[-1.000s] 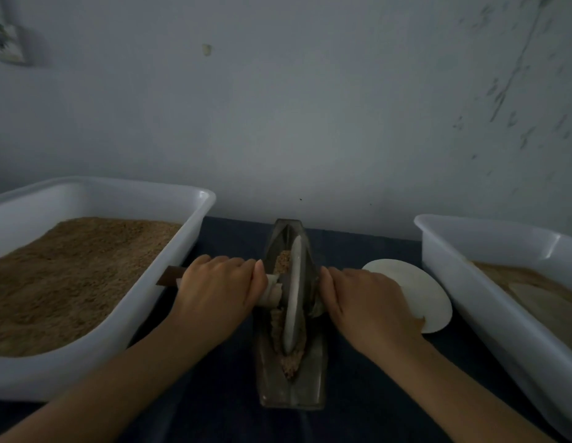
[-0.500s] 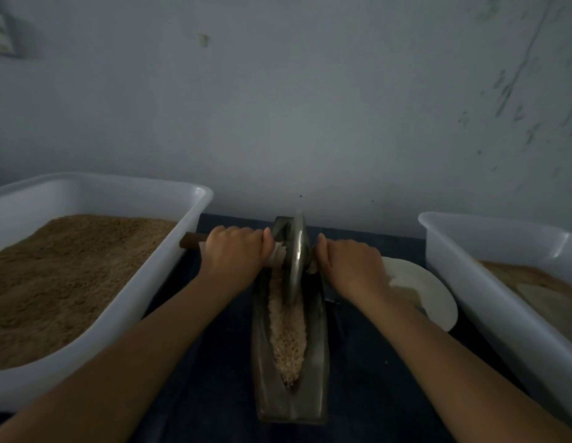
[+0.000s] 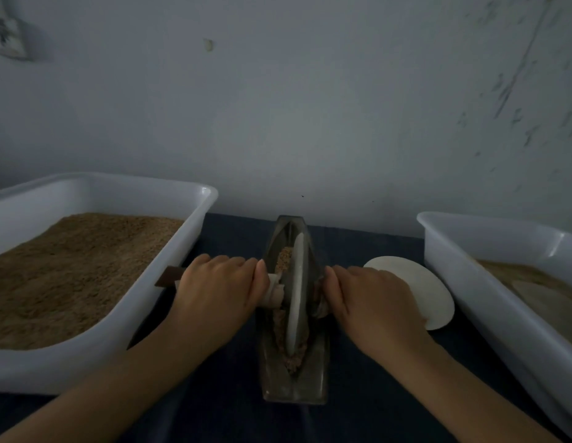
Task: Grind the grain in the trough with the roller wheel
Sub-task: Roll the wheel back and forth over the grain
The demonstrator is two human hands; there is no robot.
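Observation:
A narrow boat-shaped metal trough (image 3: 313,383) lies lengthwise on the dark table in front of me. The thin roller wheel (image 3: 296,292) stands on edge in its groove, near the middle. Brown grain (image 3: 285,255) shows in the groove beyond the wheel and some more at the near end. My left hand (image 3: 219,290) grips the wrapped axle handle left of the wheel; a dark handle end (image 3: 168,276) sticks out past it. My right hand (image 3: 371,298) grips the handle on the right side, which my fingers hide.
A large white tub (image 3: 96,362) full of brown grain stands at the left, close to the handle end. Another white tub (image 3: 489,302) with some grain stands at the right. A white round plate (image 3: 415,289) lies between the trough and the right tub. A wall rises behind.
Half a second ago the wheel was at the trough's far end; both hands have pulled it back toward me to the middle, much as it stood a second ago.

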